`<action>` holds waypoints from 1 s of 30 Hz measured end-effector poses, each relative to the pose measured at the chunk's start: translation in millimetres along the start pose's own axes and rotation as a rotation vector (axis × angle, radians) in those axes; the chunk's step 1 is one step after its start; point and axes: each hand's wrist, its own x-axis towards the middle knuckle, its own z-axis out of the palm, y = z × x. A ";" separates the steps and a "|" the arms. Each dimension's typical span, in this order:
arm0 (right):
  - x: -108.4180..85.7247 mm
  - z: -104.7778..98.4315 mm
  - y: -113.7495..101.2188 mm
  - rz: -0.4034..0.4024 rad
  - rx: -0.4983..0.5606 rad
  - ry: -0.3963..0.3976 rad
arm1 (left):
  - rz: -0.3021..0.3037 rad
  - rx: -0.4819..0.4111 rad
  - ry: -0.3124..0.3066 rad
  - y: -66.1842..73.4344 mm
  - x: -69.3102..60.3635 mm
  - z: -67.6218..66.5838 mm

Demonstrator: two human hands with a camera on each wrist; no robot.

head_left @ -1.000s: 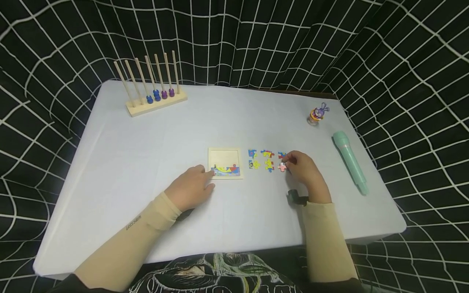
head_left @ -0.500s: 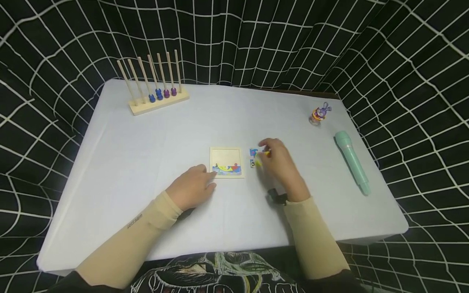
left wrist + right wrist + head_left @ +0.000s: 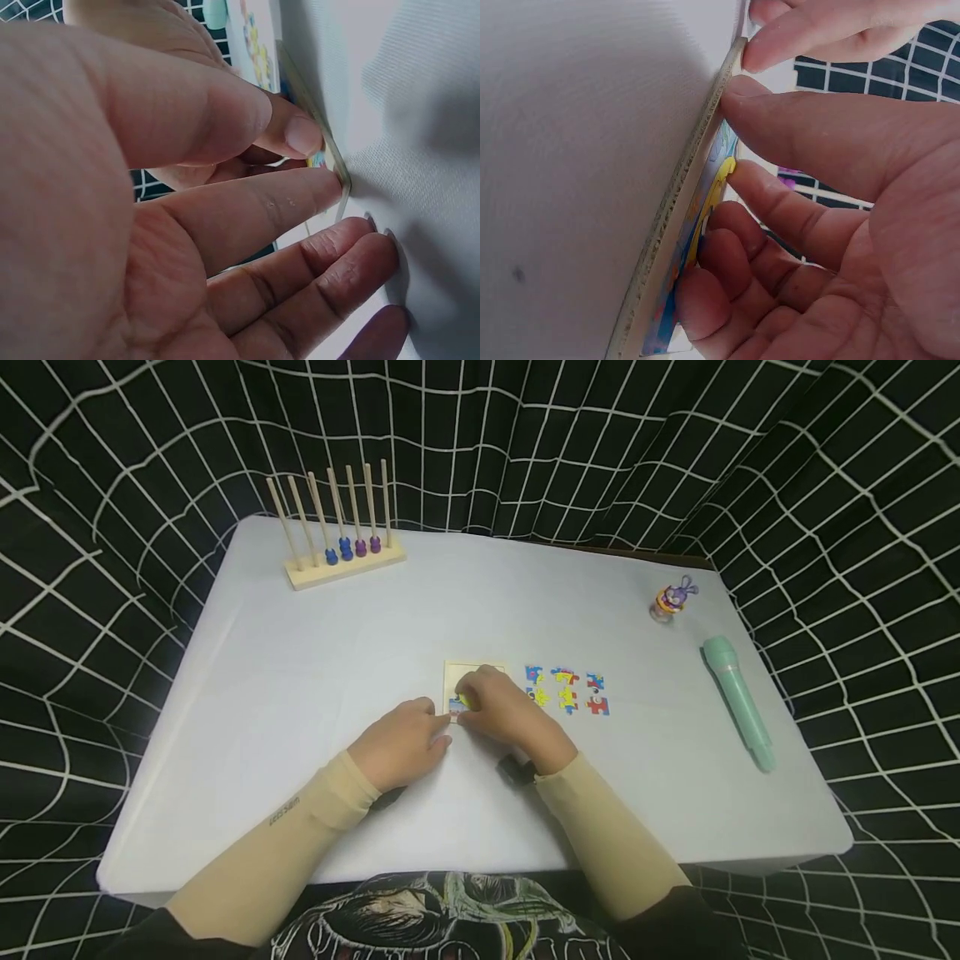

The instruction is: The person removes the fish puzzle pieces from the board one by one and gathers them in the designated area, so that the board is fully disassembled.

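A shallow wooden puzzle frame point(image 3: 475, 663) lies near the middle of the white table, with coloured pieces along its lower part. At its lower left corner, the index fingertip of my left hand point(image 3: 401, 742) touches the rim. My right hand point(image 3: 504, 710) is over the frame and hides much of it. In the right wrist view, its thumb rests on the frame's edge point(image 3: 676, 206), while its bent fingers touch the fitted pieces point(image 3: 712, 196); no loose piece shows between them. Right of the frame lie loose puzzle pieces in two rows, among them a red one point(image 3: 597, 705).
A wooden peg rack point(image 3: 347, 567) with blue and purple beads stands at the back left. A small purple-eared figure point(image 3: 670, 600) is at the back right, and a mint-green microphone-shaped object point(image 3: 741, 703) lies near the right edge.
My right hand has moved left, from the loose pieces onto the frame, uncovering those pieces. My left hand has kept its place at the frame's corner. The head view has shifted slightly.
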 end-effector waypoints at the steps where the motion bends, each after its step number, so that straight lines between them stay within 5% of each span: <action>1: -0.1 -0.3 0.3 0.000 0.011 -0.004 | -0.001 0.002 -0.001 0.1 0.2 0.1; 15: -7.0 7.4 4.7 -0.021 0.152 0.148 | 0.021 0.016 0.004 0.1 0.3 -0.8; 22: -32.5 -20.5 31.0 0.009 0.310 0.322 | -0.006 0.018 -0.015 1.3 -0.9 -1.7; 30: -72.6 -32.4 82.9 0.244 0.278 0.159 | -0.037 0.002 -0.038 4.7 -1.6 -3.5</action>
